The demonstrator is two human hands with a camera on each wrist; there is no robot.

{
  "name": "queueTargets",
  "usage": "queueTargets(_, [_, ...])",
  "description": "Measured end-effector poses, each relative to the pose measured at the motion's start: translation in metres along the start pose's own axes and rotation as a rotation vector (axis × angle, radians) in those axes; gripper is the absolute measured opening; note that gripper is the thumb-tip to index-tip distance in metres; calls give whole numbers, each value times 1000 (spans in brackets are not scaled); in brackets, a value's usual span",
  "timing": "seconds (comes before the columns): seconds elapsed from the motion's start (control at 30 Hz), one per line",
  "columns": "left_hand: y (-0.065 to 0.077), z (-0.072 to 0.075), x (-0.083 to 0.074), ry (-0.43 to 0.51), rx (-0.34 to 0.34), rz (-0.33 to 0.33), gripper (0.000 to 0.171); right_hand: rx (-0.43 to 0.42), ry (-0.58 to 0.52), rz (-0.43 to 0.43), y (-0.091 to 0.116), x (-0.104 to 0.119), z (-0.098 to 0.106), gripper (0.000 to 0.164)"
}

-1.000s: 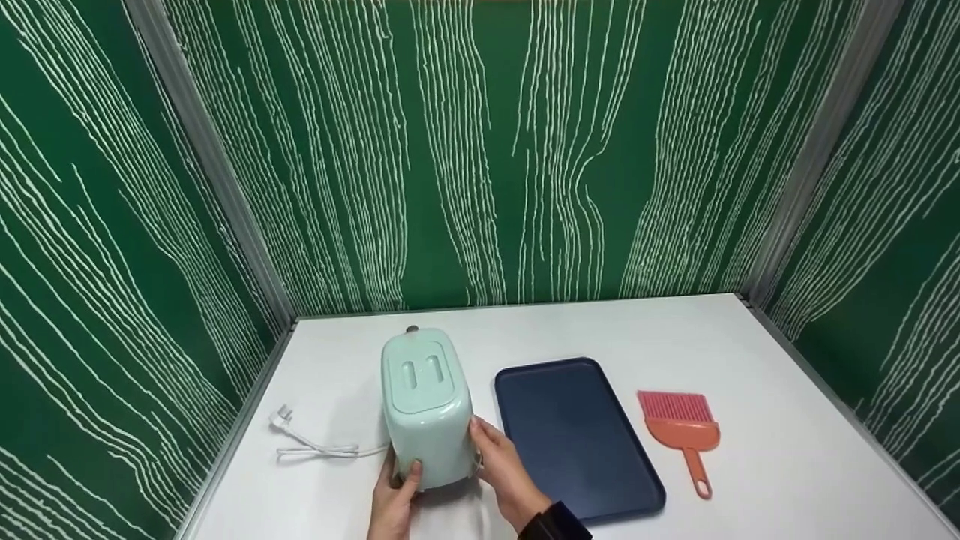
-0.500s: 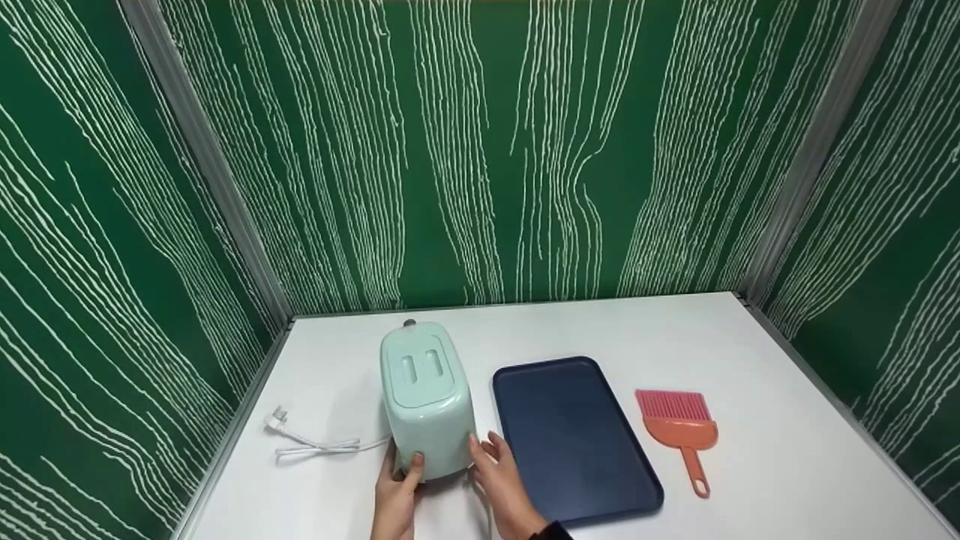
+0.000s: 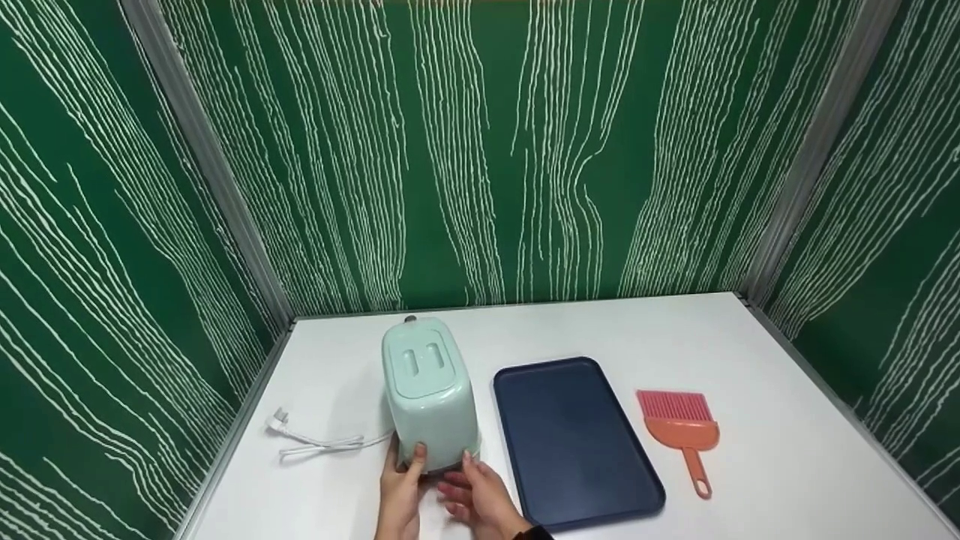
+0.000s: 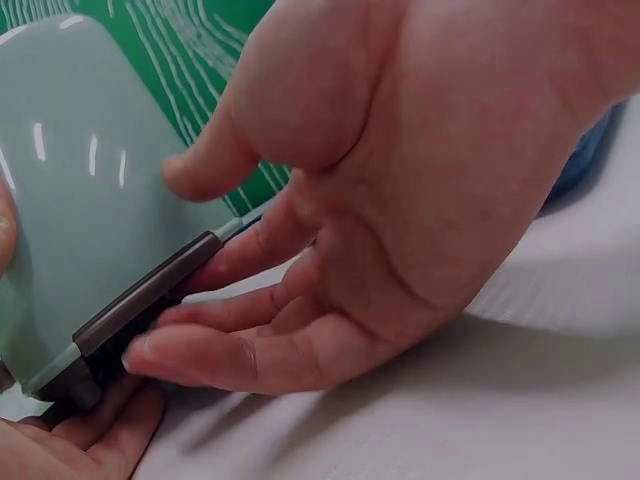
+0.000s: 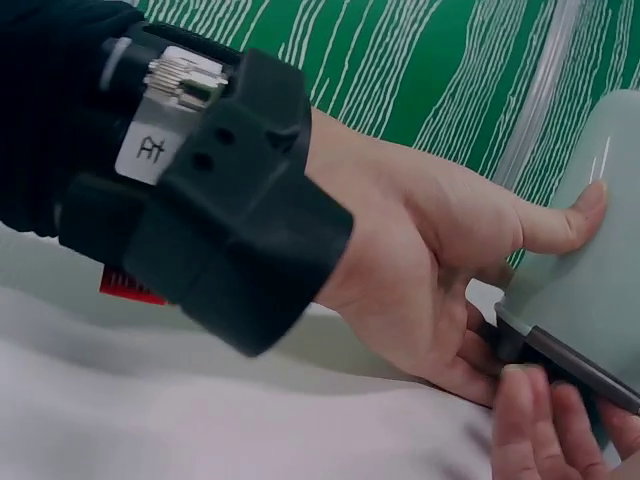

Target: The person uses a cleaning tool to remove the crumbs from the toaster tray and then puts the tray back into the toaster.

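Note:
A mint-green toaster (image 3: 439,427) with a flat lid on top stands left of the table's middle. My left hand (image 3: 401,491) holds its near lower left corner, thumb on the end wall and fingers underneath. At the near lower right corner is my right hand (image 3: 487,495), its thumb raised and its other fingers stretched loosely toward the base. A dark grey strip (image 4: 150,290) runs along the toaster's bottom edge in the left wrist view. The right fingertips lie at this strip; whether they press on it is hard to tell. The toaster's underside is hidden.
A white cord with a plug (image 3: 277,421) lies left of the toaster on the white table (image 3: 585,326). Right of the toaster is a dark blue tray (image 3: 581,442). Further right lies an orange dustpan (image 3: 682,433) with a pink-bristled brush. Green walls enclose the table.
My right hand has slid from the toaster's right side down and left to its near base, with the fingers loosened. The toaster has shifted slightly up in the head view. My left hand keeps its hold.

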State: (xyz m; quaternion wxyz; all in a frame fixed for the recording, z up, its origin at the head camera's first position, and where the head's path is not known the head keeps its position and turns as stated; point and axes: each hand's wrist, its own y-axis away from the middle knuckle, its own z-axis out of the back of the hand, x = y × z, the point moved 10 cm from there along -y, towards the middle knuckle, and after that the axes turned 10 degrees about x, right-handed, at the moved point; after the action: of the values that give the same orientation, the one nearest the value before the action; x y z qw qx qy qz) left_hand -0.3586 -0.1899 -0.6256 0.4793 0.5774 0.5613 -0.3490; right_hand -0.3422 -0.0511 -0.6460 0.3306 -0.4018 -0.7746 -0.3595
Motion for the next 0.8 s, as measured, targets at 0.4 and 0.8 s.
queueTargets(0.4, [-7, 4, 5, -8, 0, -2, 99, -55, 26, -15, -10, -2, 9, 35])
queueTargets(0.8, [-6, 9, 5, -91, -55, -56, 96, -61, 32, -7, -14, -2, 8, 29])
